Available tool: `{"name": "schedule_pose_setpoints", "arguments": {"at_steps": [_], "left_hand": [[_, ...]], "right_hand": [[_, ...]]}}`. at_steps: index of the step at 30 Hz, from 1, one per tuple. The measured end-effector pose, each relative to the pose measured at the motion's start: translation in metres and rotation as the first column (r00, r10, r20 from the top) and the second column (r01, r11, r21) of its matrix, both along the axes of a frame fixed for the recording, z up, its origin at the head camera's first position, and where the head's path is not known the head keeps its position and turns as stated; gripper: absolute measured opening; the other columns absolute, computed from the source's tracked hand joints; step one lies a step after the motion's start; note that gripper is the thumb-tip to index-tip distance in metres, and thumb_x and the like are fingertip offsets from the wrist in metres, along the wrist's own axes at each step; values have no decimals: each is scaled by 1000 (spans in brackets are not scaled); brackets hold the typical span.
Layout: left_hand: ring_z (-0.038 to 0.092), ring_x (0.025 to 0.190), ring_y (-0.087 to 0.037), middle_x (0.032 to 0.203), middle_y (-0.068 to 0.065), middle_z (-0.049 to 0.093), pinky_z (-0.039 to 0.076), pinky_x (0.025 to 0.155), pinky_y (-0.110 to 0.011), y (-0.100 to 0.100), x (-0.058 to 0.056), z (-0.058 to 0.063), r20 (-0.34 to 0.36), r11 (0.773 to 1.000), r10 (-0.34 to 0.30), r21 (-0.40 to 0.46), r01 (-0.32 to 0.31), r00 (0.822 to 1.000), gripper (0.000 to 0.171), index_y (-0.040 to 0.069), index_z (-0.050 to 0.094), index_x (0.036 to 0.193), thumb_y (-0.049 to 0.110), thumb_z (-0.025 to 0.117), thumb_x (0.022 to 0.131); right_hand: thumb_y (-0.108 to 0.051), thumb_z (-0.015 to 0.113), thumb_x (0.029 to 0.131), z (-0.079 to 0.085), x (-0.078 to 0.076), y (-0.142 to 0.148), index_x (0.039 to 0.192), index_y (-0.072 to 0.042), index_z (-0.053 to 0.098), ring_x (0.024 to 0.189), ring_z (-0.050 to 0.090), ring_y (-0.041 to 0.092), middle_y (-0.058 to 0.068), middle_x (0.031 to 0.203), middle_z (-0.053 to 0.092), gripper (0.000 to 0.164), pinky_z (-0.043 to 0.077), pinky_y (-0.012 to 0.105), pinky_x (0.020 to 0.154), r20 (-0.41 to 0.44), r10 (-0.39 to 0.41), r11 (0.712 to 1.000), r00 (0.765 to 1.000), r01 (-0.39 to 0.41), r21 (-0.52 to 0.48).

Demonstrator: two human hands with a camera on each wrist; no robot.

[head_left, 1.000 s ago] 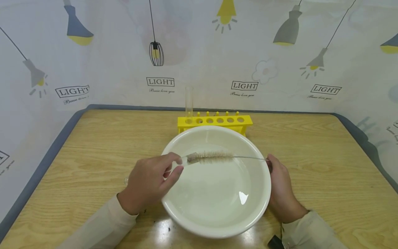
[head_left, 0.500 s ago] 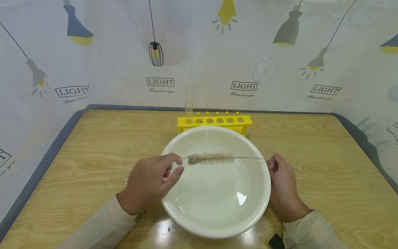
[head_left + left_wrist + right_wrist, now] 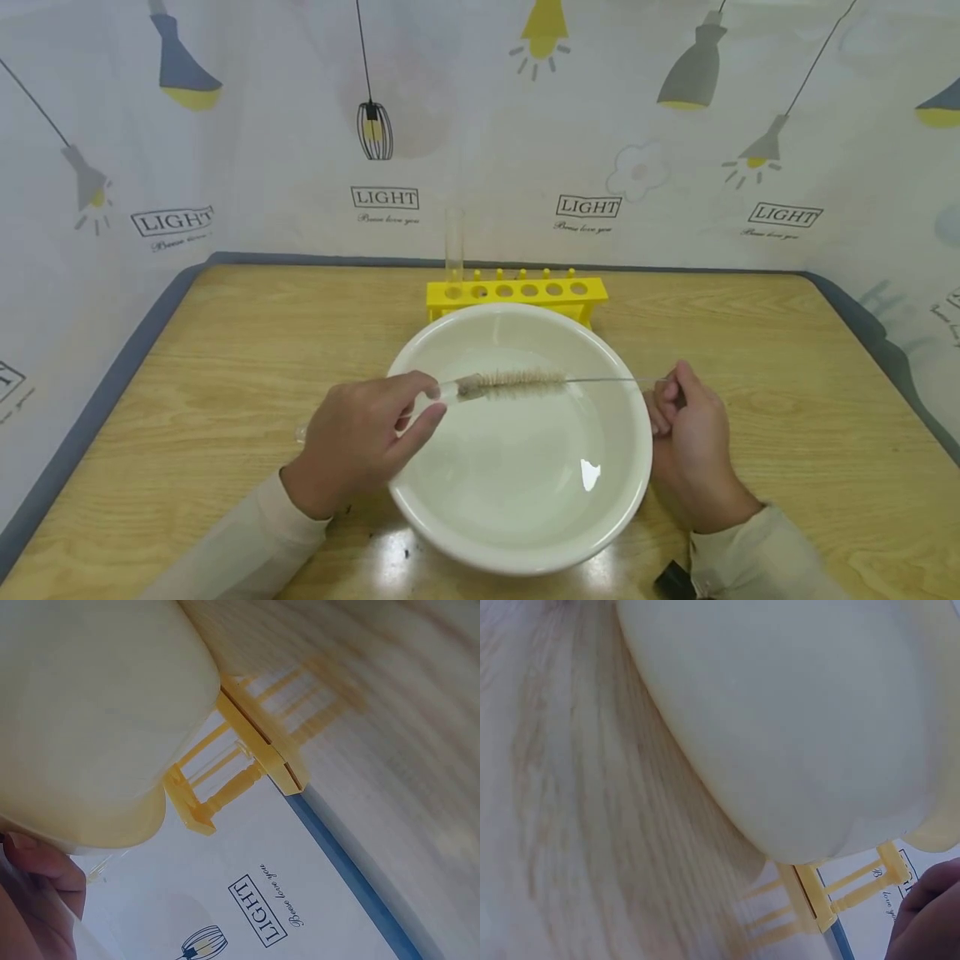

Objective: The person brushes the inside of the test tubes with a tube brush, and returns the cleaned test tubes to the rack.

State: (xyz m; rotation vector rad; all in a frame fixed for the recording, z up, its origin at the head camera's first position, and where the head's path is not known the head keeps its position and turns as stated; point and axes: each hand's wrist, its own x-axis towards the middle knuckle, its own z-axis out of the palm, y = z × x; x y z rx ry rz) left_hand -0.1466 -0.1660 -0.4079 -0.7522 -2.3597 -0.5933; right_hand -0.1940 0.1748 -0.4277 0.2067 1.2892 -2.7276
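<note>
Over the white basin (image 3: 517, 560), my left hand (image 3: 352, 442) holds a clear glass test tube (image 3: 448, 392) lying nearly level, its mouth facing right. A test tube brush (image 3: 528, 382) has its tip inside that mouth, where the bristles look squeezed together. Most of the pale bristles are outside the glass. At the basin's right rim, my right hand (image 3: 701, 454) pinches the end of the brush's thin wire handle with curled fingers. The left hand covers the middle of the tube. In both wrist views only part of each hand shows, beside the basin's outer wall (image 3: 780, 735).
Behind the basin stands a yellow test tube rack (image 3: 517, 291), with another clear test tube (image 3: 454, 250) upright in its leftmost hole. A small black object (image 3: 675, 581) is by the right sleeve. The wooden table (image 3: 795, 375) meets a lamp-patterned wall covering (image 3: 480, 125).
My right hand has moved to the right and turned at the wire's end. The brush has shifted very slightly right with it. My left hand and the tube have hardly moved.
</note>
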Motion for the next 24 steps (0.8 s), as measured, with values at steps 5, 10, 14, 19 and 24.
{"name": "schedule_pose_setpoints", "arguments": {"at_steps": [5,10,14,19,24], "left_hand": [[30,50,3,59,12,41,24,45,-14,2,1,-1,-6,1000,1,-9,-1,1000,43,19,66,95,48,35,106],[30,50,3,59,11,42,23,45,-14,3,0,-2,-11,1000,1,-9,-1,1000,43,20,65,95,48,35,106],[30,50,3,59,12,41,23,45,-14,2,0,-1,-9,1000,2,-12,-3,1000,44,19,65,95,49,34,107],[31,50,2,60,12,41,24,45,-14,1,-1,0,-20,1000,6,-10,-6,1000,45,19,66,95,49,34,107],[30,51,3,60,13,39,25,46,-14,-2,0,1,41,999,15,33,-16,999,30,18,65,94,39,45,104]], "right_hand": [[-32,32,110,-1,0,5,65,-13,46,50,13,17,-1,55,22,51,8,28,56,-44,20,1000,999,-21,-13],[-33,33,109,0,-1,7,65,-14,47,50,13,17,-3,52,27,50,9,28,55,-63,16,1000,998,-15,13],[-32,33,110,0,-2,6,65,-13,47,50,11,17,-2,53,26,51,9,28,55,-77,8,1000,997,-7,6],[-32,34,109,1,-3,6,64,-13,46,51,12,17,-3,50,30,51,12,27,52,-83,-2,1000,997,3,14],[-32,32,110,2,-6,11,63,-14,44,52,12,16,-3,48,34,52,15,25,52,-37,-27,1000,999,27,-7]]}}
